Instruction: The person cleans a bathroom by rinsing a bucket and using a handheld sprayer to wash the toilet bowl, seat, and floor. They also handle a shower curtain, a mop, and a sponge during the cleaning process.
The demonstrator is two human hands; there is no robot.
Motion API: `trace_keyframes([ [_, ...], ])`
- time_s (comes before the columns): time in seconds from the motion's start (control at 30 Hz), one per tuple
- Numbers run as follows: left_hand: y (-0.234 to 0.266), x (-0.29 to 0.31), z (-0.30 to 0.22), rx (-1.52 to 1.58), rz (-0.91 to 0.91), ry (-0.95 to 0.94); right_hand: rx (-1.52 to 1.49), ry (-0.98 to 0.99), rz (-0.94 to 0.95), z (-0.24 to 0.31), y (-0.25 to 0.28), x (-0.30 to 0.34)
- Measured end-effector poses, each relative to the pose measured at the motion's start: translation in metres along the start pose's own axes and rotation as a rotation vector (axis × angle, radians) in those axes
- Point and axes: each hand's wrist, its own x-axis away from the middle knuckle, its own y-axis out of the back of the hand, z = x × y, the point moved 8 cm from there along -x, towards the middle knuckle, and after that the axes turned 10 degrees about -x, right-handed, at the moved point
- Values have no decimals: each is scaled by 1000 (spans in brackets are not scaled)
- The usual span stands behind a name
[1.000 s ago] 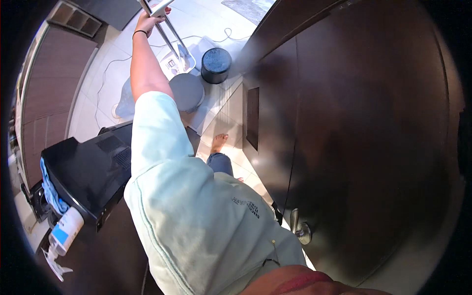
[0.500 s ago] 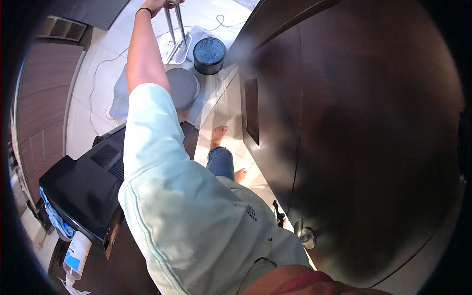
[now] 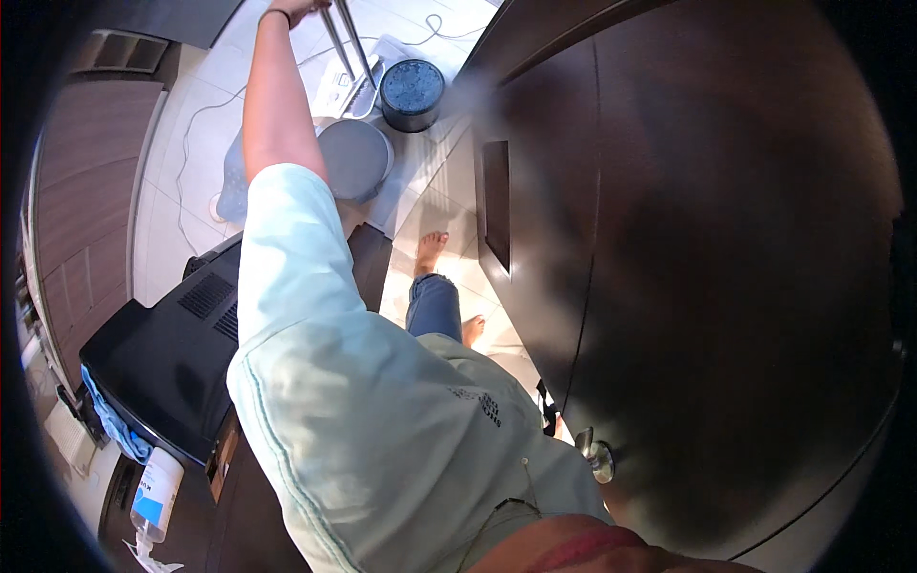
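Observation:
My left arm reaches far forward, with a dark band at the wrist. At the top edge my left hand [image 3: 292,9] is closed at the upper end of two long silvery metal bars [image 3: 350,40], possibly tongs; their tops and part of the hand are cut off. The bars slant down to a pale tray [image 3: 363,101] on the floor, with dark slatted or grid-like contents. Beside it stands a black round container [image 3: 413,94] with a speckled blue-grey top. Nearer is a grey round-topped stool or bin [image 3: 354,159]. My right hand is out of view.
A dark wooden door [image 3: 707,248] with a metal handle [image 3: 597,456] fills the right. At left is a black vented appliance [image 3: 167,353], with a blue cloth [image 3: 115,420] and a white spray bottle [image 3: 158,489]. A cable [image 3: 184,172] runs over the tiles; my bare feet stand below.
My left hand has shifted slightly left, and the bars lean more to the right at their lower ends. The whole view has shifted a little; the floor things appear in the same places.

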Motion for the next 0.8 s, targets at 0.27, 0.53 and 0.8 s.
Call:
trace_keyframes([
  [0.27,28,41,82,-132,-221,228,-14,-3,8,-2,2,3],
  [0.53,9,94,90,135,-108,319,-37,19,34,-6,2,-3],
  [0.8,-1,139,89,152,-142,330,-53,43,60,-10,5,-10],
])
